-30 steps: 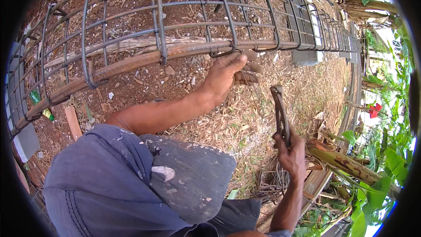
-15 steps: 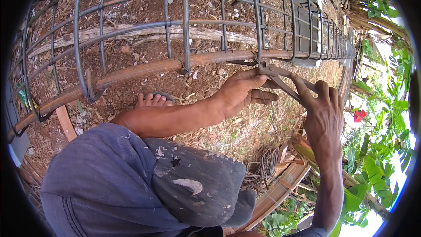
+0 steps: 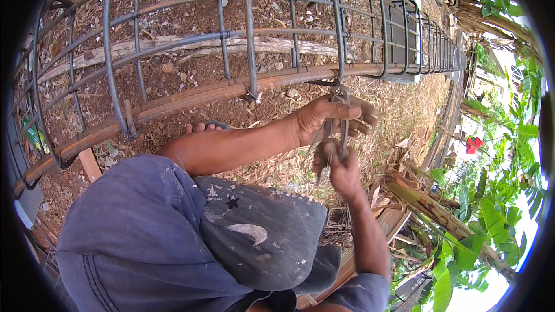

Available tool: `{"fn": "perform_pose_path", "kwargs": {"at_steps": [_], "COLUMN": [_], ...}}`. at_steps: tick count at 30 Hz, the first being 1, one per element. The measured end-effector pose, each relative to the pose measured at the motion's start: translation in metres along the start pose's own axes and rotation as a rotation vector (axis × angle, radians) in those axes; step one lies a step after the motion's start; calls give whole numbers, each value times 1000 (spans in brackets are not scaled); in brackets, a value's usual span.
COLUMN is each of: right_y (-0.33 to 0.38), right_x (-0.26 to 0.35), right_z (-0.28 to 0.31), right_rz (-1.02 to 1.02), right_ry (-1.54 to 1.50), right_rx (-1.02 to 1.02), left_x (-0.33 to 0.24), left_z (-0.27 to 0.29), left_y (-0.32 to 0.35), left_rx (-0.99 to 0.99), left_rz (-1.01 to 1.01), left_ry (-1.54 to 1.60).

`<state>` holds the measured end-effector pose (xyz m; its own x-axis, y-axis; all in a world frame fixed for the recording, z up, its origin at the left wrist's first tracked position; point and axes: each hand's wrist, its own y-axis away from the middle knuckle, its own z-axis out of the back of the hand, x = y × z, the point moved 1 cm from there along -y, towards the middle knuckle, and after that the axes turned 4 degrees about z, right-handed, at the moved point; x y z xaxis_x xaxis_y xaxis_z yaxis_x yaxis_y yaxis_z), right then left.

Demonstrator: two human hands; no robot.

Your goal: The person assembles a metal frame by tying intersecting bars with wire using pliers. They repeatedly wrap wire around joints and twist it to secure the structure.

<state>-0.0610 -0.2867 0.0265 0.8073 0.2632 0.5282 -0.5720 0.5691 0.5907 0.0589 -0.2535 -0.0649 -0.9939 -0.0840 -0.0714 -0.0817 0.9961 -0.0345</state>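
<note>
Well, I had the left hand (image 3: 332,117) raised just below the thick rusty bar (image 3: 277,80) at the near edge of the steel cage (image 3: 249,29), its thumb and forefinger drawn narrow around the upper part of a pair of dark pincers (image 3: 344,132), its other fingers loosely curled out to the right; whether that pinch also held the thin wire (image 3: 309,159) I could not tell from my end. The right hand (image 3: 342,170) was directly beneath, fist closed on the lower end of the pincers, so the tool stood nearly upright between the two hands, its head close under the foot of one of the hoops (image 3: 337,29). I could not make out whether the jaws had bitten on anything. The wire looped down in a slack curve on the left side of the right fist. Below the left forearm I saw the knee of the dark, paint-marked trousers (image 3: 272,248), with bare toes (image 3: 202,127) showing beyond that forearm. A weathered log (image 3: 121,55) lay on the ground behind the bars, a red flower (image 3: 474,145) showed off to the right, and broad green leaves (image 3: 491,245) filled the lower right
</note>
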Motion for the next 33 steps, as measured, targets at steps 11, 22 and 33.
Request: {"fn": "perform_pose_path", "kwargs": {"at_steps": [11, 22, 33], "right_y": [45, 25, 14], "right_x": [13, -20, -34], "right_z": [23, 1, 19], "right_rz": [215, -115, 2], "right_ry": [914, -775, -256], "right_rx": [-427, 413, 352], "left_x": [15, 21, 34], "left_z": [-67, 1, -4], "left_y": [-18, 25, 4], "left_rx": [-651, -176, -247], "left_rz": [-75, 20, -182], "left_ry": [99, -460, -127]}}
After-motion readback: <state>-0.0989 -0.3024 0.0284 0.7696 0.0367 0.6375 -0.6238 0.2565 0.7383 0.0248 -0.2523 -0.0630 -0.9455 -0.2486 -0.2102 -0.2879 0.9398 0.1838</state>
